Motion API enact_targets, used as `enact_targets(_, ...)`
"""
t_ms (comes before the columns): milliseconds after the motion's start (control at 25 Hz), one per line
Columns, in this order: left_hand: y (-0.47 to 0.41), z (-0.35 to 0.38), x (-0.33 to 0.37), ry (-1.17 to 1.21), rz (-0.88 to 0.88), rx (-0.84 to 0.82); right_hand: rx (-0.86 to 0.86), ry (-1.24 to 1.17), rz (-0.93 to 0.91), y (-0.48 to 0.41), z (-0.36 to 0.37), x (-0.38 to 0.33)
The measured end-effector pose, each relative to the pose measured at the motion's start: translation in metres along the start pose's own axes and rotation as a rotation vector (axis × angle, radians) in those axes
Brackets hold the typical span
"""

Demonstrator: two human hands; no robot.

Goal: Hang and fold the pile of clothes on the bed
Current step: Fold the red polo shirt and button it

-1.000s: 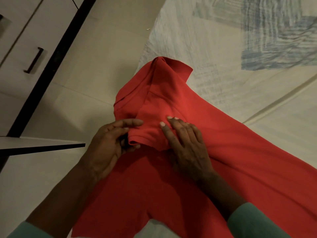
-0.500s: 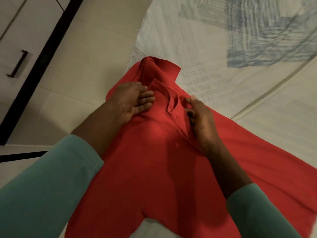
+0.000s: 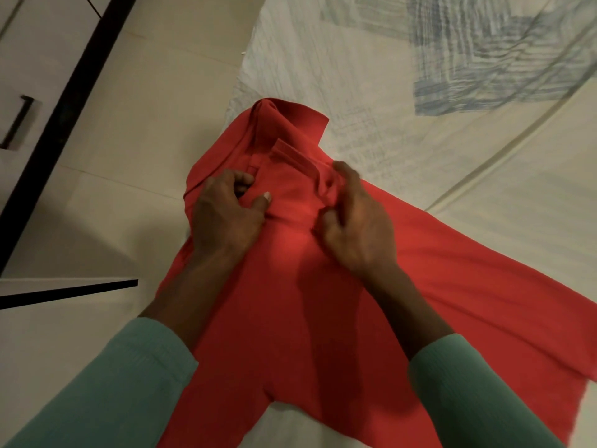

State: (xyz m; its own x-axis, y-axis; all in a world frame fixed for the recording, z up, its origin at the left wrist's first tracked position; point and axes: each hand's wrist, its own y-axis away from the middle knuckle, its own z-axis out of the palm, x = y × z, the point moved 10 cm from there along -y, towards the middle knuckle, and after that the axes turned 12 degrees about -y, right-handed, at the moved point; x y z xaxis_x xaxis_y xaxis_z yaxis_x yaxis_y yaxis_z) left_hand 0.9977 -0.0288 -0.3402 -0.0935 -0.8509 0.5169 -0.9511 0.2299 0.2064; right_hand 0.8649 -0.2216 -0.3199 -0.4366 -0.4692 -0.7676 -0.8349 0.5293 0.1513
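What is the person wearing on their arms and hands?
Both arms have long sleeves in a soft teal green, with fine ribbed lines in the cloth: the left sleeve and the right sleeve. The sleeves stop short of the wrists. The left hand and the right hand are bare: no gloves, rings or watch that I can see.
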Motion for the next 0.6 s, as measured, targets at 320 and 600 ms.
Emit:
enact_targets(320, 0.012, -0.004, 0.006, -0.012, 0.038, 0.056, 0.004, -0.63, 0.591, -0.006, -0.025, 0.061)
enact_targets(600, 0.017, -0.001, 0.005, 0.004, 0.023, 0.096, -0.088, -0.569, 0.42, 0.029, -0.014, 0.065)
